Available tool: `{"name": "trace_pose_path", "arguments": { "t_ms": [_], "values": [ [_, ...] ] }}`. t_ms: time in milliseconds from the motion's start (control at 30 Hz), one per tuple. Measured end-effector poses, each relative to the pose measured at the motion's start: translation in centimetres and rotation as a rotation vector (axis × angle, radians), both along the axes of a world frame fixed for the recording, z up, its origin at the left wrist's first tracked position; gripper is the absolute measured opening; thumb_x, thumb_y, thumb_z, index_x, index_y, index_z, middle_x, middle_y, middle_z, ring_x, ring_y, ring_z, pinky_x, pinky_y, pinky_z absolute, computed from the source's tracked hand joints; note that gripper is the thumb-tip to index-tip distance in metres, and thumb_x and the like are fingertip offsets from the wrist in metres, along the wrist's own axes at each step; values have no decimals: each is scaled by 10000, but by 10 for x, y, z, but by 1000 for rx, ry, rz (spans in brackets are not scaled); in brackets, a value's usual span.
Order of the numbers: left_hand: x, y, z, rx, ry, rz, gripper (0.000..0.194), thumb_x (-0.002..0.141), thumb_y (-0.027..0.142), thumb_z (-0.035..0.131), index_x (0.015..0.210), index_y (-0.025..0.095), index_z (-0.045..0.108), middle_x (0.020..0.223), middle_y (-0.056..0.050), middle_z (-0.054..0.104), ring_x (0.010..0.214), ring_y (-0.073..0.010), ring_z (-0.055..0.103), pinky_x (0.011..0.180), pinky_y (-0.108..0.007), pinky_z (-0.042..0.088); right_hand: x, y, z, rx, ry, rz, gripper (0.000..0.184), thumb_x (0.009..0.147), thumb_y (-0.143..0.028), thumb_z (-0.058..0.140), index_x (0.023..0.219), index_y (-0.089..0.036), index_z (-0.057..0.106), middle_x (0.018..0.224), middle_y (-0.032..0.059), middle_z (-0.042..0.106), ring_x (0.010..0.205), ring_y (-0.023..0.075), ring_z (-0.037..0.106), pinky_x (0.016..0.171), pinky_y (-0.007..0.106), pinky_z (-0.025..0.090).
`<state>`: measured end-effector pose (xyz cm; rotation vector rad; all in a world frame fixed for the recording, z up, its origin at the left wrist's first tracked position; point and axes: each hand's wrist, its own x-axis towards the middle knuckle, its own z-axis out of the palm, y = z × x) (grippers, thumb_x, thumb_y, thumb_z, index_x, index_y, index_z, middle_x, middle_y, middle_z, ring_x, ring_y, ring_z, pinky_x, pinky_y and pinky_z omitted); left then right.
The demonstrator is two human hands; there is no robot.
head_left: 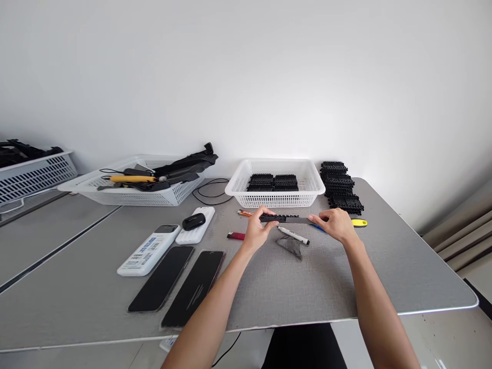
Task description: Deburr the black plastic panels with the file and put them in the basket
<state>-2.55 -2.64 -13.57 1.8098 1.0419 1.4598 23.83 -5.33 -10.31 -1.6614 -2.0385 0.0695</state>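
Left hand (257, 228) is pinching a black ridged plastic piece (273, 219) between thumb and fingers, above the grey table (269, 297). Right hand (335, 224) is curling round a flat grey metal tool with a yellow handle end (300, 220); blade is overlapping the piece's right end, can't tell exact contact. Risk: overpushing could be sending the blade into the left fingers, or twisting the piece out of that narrow grip.

Black part (273, 219), grey strip (299, 220)
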Motion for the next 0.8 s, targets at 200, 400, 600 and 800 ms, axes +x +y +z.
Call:
{"name": "trace_pose_path", "arguments": {
  "t_ms": [200,400,600,800],
  "values": [
    [0,0,1,3,0,-3,195,738,286,727,796,199,562,815,-14,622,811,-188,585,787,-307,425,2,0,0,-17,8,4,692,859,-755,372,458,-191,380,455,-8,360,486,116,265,528,283,175],
    [-2,2,-1,15,1,-1,204,737,297,736,802,202,568,822,-18,628,820,-194,590,795,-311,425,5,1,-1,-19,44,16,672,852,-738,412,463,-194,342,464,-16,333,501,117,249,527,285,171],
    [-7,7,-4,48,-5,62,183,741,274,726,817,203,576,831,-19,644,826,-199,610,787,-315,445,15,3,-1,-51,274,-3,628,863,-703,419,514,-203,272,514,-35,259,528,104,210,523,282,159],
    [-6,5,-9,173,82,171,122,775,266,704,820,210,605,812,-24,678,813,-203,638,766,-331,481,0,7,-6,-91,488,-36,529,874,-648,439,597,-197,447,547,-48,301,533,107,280,512,260,202]
  ]
}}
